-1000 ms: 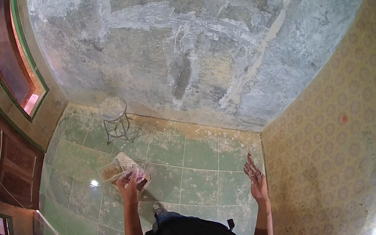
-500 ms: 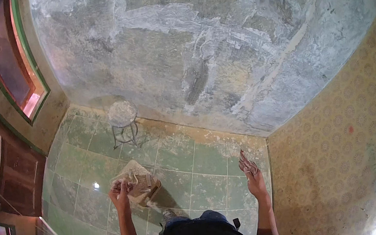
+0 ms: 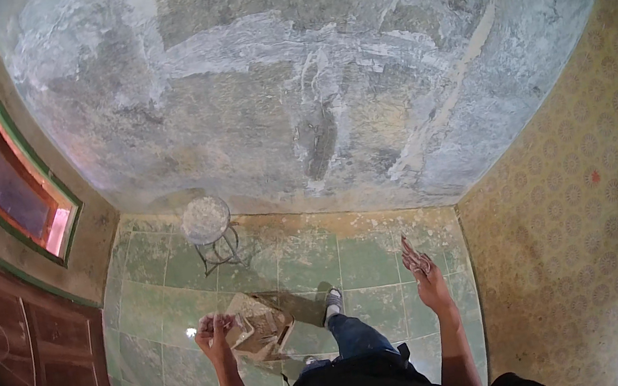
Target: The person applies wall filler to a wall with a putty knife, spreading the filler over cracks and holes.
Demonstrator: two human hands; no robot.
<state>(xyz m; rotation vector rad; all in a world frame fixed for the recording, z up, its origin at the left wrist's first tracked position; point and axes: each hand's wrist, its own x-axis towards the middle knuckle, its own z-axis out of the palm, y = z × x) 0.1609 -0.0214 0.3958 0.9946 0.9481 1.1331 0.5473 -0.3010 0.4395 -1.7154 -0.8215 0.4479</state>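
1. 2 hands are out in front of the person. The left hand is curled around the edge of a flat plaster-caked board, fingers closed on it, holding it tilted above the green tiled floor.
2. The right hand holds nothing; its fingers are stretched out and slightly spread, pale with plaster, raised near the corner where the patchy grey wall meets the yellow patterned wall.
3. Against half a second ago, the board has dropped lower and nearer the body, and the right hand has stayed raised in much the same spot.
4. A round stool stands by the grey wall, well apart from both hands.
5. What lies on the board is hard to make out; 1 shoe shows, the other is hidden behind the board.
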